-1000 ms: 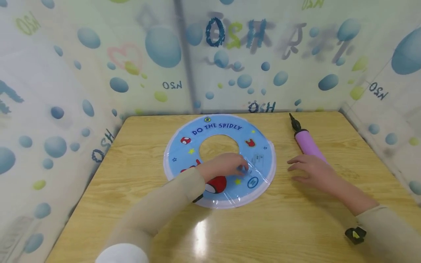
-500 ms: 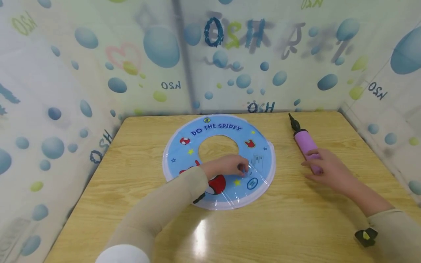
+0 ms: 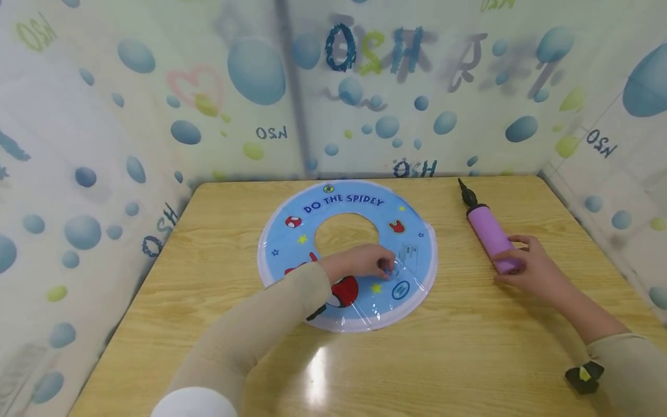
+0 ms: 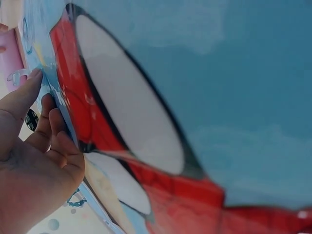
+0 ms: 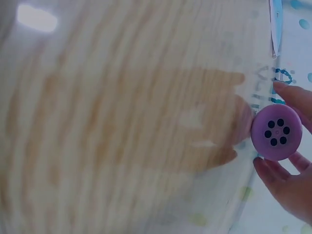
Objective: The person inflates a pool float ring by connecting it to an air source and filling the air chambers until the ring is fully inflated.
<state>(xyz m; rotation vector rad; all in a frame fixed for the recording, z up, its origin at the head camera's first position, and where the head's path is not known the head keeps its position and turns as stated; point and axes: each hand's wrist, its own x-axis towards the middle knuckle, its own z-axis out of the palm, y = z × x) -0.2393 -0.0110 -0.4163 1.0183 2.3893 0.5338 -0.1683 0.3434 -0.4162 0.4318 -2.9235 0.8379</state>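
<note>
From the head, the right hand (image 3: 537, 275) has just come round the near end of the pump (image 3: 490, 234), which lies right of and apart from the flat ring (image 3: 406, 246) on the table (image 3: 443, 365); so each thing now seems attended by one hand; from the left wrist, the left hand (image 4: 41, 163) curls its fingers at the ring, near a clear piece (image 4: 17, 77), though whether they pinch anything I cannot tell; from the right wrist, thumb and fingers grasp the pump's holed end.
</note>
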